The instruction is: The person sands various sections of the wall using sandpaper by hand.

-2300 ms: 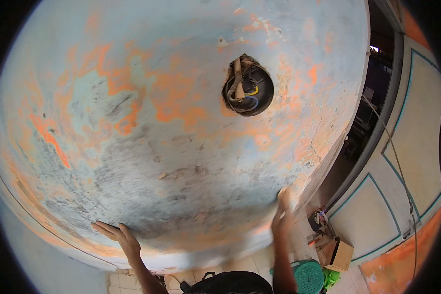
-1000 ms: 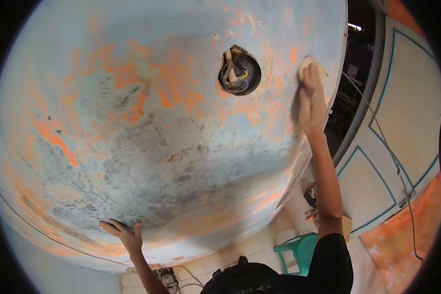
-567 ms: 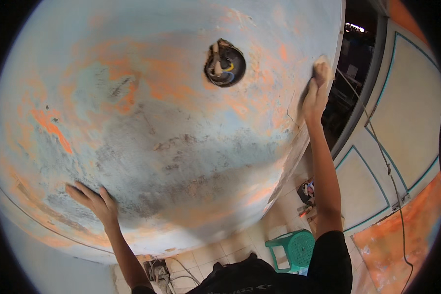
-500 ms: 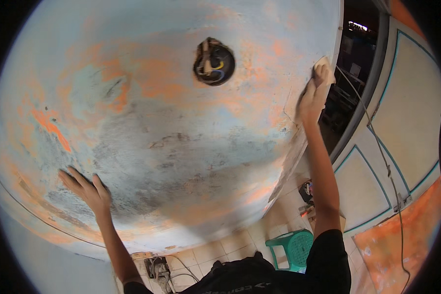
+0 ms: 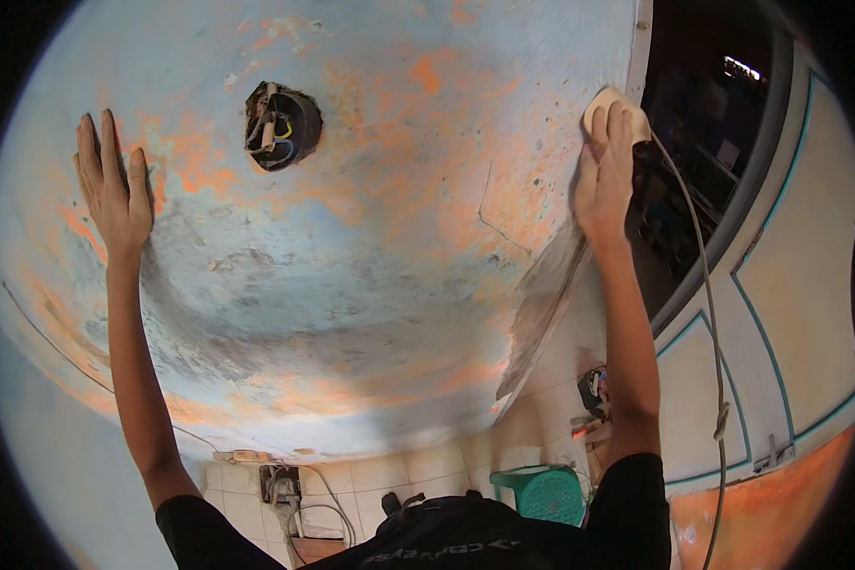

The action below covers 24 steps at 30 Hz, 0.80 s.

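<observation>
Starting at the left edge of the wall [image 5: 351,285], we are pressing our left hand [image 5: 114,185] flat against the worn blue and orange paint, fingers spread and closed on nothing. Just to its right, towards the upper middle of the wall, a round wall box hole [image 5: 282,125] is gaping open, with coloured wire ends showing inside it. Further right, at the wall's right edge beside the dark doorway [image 5: 712,161], our right hand [image 5: 606,176] is wrapping over a small cream pad-like tool [image 5: 610,103], holding it against the surface. We are judging it light and stiff enough to hold from behind with the palm, though a thin grey cord [image 5: 708,313] trailing down from it may tug. Below, on the tiled floor [image 5: 427,465], a green plastic stool [image 5: 544,492] is standing near small clutter; we are seeing no packages, labels or signs clearly enough to describe.
</observation>
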### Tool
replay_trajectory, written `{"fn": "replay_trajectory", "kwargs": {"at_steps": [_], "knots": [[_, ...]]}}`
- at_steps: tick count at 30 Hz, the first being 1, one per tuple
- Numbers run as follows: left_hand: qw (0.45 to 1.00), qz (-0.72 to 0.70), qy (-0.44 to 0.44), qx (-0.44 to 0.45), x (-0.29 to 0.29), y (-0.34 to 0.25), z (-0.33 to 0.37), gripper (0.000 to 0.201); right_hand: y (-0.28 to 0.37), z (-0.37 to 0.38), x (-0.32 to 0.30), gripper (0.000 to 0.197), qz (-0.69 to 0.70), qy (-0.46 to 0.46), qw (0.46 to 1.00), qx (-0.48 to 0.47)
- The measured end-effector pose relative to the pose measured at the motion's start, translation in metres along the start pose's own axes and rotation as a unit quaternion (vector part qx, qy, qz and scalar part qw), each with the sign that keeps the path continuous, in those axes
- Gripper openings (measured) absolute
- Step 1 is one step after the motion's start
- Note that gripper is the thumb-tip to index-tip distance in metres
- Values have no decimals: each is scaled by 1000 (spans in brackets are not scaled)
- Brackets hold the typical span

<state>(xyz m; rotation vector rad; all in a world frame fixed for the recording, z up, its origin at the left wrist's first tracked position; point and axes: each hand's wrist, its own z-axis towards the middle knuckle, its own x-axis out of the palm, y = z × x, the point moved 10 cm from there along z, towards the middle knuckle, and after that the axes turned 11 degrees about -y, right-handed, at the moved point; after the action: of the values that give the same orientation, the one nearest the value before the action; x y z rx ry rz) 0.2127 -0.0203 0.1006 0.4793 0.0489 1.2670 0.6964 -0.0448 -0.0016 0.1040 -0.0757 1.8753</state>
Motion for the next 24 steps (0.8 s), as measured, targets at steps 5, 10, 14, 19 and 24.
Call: {"fn": "replay_trajectory", "kwargs": {"at_steps": [5, 10, 14, 19, 24], "knots": [[994, -84, -18, -68, -7, 18, -5, 44, 52, -112, 40, 39, 31, 250, 943, -218], [995, -81, -30, -48, -8, 16, -2, 42, 55, -67, 31, 32, 65, 260, 936, -228], [995, -84, -34, -47, -4, 12, -2, 42, 12, -14, -2, 32, -7, 49, 996, -68], [995, -85, -26, -37, -3, 20, -4, 41, 43, -127, 33, 35, 50, 225, 959, -162], [998, -62, -20, -17, -8, 19, -6, 42, 38, -88, 45, 42, -107, 394, 908, -98]]}}
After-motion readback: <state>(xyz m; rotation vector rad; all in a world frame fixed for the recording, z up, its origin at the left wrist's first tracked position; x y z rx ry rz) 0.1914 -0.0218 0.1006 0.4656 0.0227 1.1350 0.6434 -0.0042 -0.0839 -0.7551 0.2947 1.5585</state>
